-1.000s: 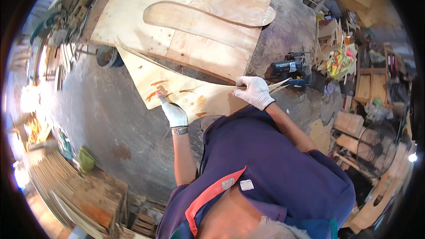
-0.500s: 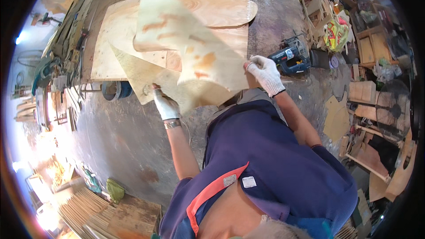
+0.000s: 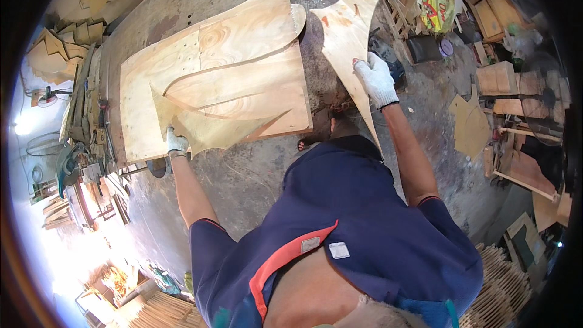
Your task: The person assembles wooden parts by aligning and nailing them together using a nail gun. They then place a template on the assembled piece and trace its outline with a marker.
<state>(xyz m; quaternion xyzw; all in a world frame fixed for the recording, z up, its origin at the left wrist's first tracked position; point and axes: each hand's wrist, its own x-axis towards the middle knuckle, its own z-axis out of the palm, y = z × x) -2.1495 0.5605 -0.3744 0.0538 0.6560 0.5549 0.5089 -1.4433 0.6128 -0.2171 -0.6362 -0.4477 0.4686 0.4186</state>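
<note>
A grey concrete floor (image 3: 255,176), stained and dusty, carries the work in a crowded wood shop. A large plywood sheet (image 3: 158,79) lies flat on it, with a long curved piece cut out of its middle. Stacks of offcuts (image 3: 54,48) sit at the far left beside a saw (image 3: 70,167), wooden crates (image 3: 498,79) and boards stand at the right, and bundles of thin slats (image 3: 504,291) fill the lower right corner. A dark power tool (image 3: 388,61) rests on the floor just behind the right hand.

Half a second ago both hands held one pointed cutout upright in front of the person. Now the two pieces are apart: the right hand (image 3: 376,79), in a white glove, is closed around the edge of a narrow pointed cutout (image 3: 349,30) and holds it raised and tilted over the floor, to the right of the sheet. The left hand (image 3: 176,144), also gloved, grips the lower corner of a broad winged cutout (image 3: 206,124) that lies over the sheet's near edge.

The plywood is pale yellow with swirling grain and reddish streaks, its cut edges smooth and sweeping, ending in sharp tips. The person wears a dark blue shirt (image 3: 364,225) with an orange collar trim.
</note>
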